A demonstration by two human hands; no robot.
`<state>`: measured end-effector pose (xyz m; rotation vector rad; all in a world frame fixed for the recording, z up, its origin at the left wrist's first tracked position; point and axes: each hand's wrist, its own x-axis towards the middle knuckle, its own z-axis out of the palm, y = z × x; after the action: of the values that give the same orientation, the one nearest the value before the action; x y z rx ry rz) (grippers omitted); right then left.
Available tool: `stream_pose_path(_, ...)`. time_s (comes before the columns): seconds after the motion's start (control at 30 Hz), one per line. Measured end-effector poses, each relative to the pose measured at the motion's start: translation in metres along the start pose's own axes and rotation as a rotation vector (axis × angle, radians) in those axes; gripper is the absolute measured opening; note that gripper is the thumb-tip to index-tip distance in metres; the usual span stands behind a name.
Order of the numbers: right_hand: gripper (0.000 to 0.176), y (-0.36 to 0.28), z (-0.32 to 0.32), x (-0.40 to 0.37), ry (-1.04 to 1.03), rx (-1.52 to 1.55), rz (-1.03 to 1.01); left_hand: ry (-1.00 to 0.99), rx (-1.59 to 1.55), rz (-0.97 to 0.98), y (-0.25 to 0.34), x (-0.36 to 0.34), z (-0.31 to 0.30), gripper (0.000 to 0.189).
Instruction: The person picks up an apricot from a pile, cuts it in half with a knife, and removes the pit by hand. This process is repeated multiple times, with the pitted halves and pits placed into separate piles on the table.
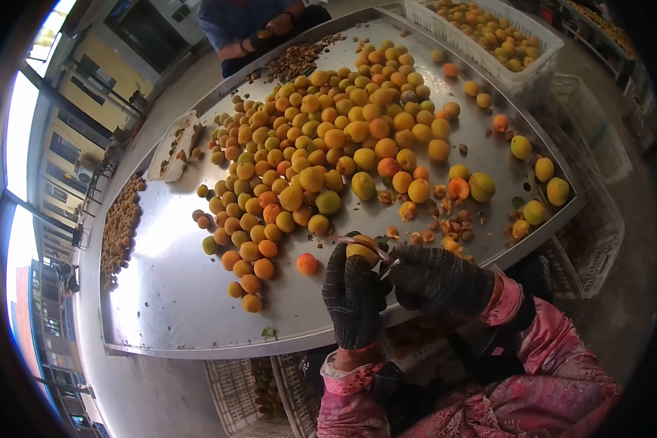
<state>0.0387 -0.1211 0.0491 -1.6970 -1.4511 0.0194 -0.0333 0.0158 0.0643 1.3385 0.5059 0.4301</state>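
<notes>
In my gloved left hand [352,301], an orange-yellow apricot [362,252] is gripped between the thumb and fingers, just over the near edge of the metal table [175,321]. My gloved right hand [442,281] is closed beside it on a small thin metal tool [389,269]. The tool meets the right side of the fruit; its exact kind is hard to make out. Beyond my hands, a large heap of apricots [310,179] covers the middle of the table. Pits and torn fruit pieces [452,226] lie close above my right hand.
Across the table, another person [248,29] has both hands together near a pile of pits [299,60]. A white tray [174,150] and more pits [123,219] are at the left. A crate of apricots [540,55] stands back right; another crate [226,398] is below the table.
</notes>
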Motion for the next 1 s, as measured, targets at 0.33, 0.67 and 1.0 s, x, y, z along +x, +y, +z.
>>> stream_pose_path(0.33,0.035,0.015,0.029,-0.011,0.038,-0.173,0.112,0.006,0.068,-0.023,-0.009,0.005,0.009,0.028)
stream_pose_path(0.67,0.029,-0.024,-0.007,0.015,0.106,0.793,0.757,-0.021,0.125,0.083,-0.028,0.017,-0.002,0.027)
stream_pose_path(1.0,0.051,0.001,-0.012,0.013,0.159,0.733,0.516,-0.38,0.36,-0.092,-0.003,0.011,-0.01,0.033)
